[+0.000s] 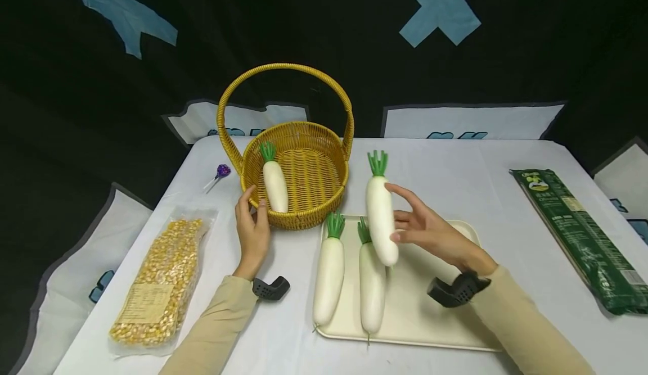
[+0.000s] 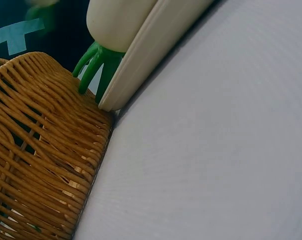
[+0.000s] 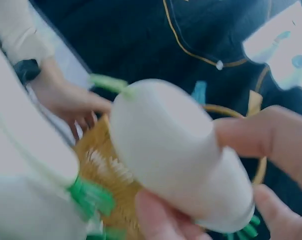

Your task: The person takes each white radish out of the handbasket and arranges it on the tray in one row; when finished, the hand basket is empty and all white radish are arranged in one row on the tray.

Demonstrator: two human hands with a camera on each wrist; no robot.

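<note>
I seem to be loading the wicker basket [image 1: 316,175]: my right hand [image 1: 430,229] pinches a daikon [image 1: 379,209] over the tray [image 1: 430,313]; my left hand [image 1: 253,237], fingers loose, touches the rim. Next calls for carrying it leftward.

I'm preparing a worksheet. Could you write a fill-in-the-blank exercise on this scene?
1. The radish in the right hand has ____ leaves.
2. The left hand is at the rim of the woven ____.
3. The tray carries ____ radishes.
4. In the head view, the bag of corn lies to the tray's ____.
Missing words: green; basket; two; left.
</note>
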